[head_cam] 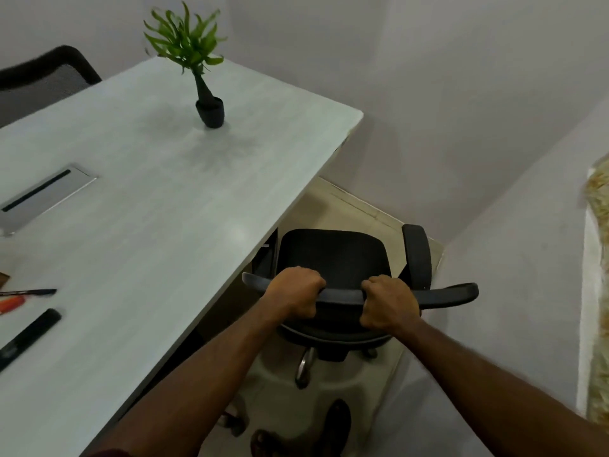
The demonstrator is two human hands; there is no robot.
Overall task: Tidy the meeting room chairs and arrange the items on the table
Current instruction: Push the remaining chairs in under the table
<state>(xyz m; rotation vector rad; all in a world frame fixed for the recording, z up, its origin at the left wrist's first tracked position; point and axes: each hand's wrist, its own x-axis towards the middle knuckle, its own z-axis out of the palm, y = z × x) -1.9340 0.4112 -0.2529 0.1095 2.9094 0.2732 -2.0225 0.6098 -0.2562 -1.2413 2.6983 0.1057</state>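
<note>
So from my feed both hands are on the black office chair (333,258) rn: left hand (295,293) and right hand (389,305) side by side on the top bar of the backrest, which runs left-right across the knuckles, w/ fingers (308,275) curled tight round it, fully closed, nothing else held. Seat sits just ahead of the fingertips and the table (164,192) edge is ahead-left of them, left hand nearer to it, so imo the push needs to go fwd and a bit left to tuck it under. Pens (28,291) and a black remote-looking thing (29,338) are way off left of the left hand, plant (197,61) far ahead, all untouched.
</note>
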